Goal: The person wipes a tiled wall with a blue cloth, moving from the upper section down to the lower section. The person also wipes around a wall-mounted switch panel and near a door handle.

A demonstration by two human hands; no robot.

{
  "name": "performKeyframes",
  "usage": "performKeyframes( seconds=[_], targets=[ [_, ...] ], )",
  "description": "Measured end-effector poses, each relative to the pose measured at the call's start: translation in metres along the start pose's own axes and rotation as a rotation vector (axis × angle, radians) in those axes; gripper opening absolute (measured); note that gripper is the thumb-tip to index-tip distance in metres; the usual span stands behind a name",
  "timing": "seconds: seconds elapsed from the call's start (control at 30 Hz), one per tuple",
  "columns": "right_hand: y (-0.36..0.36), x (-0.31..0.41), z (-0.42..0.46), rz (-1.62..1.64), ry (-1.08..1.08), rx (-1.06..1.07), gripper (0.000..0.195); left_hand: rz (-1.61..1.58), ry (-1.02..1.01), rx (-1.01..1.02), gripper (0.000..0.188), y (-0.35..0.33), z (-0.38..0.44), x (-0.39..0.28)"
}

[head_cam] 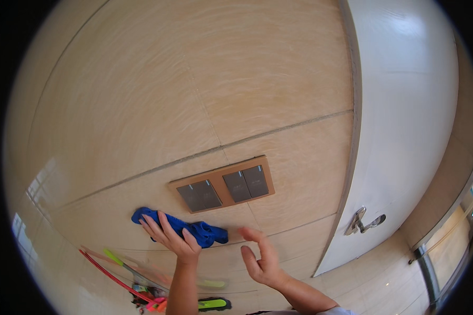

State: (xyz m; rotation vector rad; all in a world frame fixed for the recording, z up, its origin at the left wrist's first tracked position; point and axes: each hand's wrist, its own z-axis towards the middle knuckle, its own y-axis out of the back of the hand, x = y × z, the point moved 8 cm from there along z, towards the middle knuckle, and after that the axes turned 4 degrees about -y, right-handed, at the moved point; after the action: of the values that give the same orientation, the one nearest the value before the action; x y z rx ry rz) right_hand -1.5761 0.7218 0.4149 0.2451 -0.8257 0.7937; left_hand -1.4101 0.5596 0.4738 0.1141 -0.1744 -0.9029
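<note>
A crumpled blue cloth [208, 233] lies against the beige tiled wall [149, 114], below and left of a switch panel. My left hand [177, 237] presses on it with its fingers extended, holding it to the wall. To the right, my right hand [261, 258] has thumb and fingers apart with nothing between them. It is slightly blurred, and I cannot tell whether its fingertips touch the wall. The switch panel [217, 188] has a copper-coloured frame and several dark grey rocker switches, each pair bearing pale blue marks.
A white door [402, 118] with a metal lever handle [364, 222] stands at the right. Down at the lower left, red poles [106, 272] and a green-and-grey handle [116, 258] lean by the wall. A lime-green mop or broom head [214, 304] rests near the floor.
</note>
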Motion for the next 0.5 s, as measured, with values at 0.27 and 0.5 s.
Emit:
performKeyframes(
  seconds=[0.27, 0.5],
  targets=[
    [0.023, -0.016, 0.003, -0.083, -0.032, -0.002, 0.041, 0.025, 0.017, -0.022, 0.068, 0.000, -0.001, 0.002],
    [0.022, -0.016, 0.004, -0.102, -0.023, 0.000, 0.044, 0.012, 0.024, -0.026, 0.067, 0.000, -0.002, 0.002]
  ],
)
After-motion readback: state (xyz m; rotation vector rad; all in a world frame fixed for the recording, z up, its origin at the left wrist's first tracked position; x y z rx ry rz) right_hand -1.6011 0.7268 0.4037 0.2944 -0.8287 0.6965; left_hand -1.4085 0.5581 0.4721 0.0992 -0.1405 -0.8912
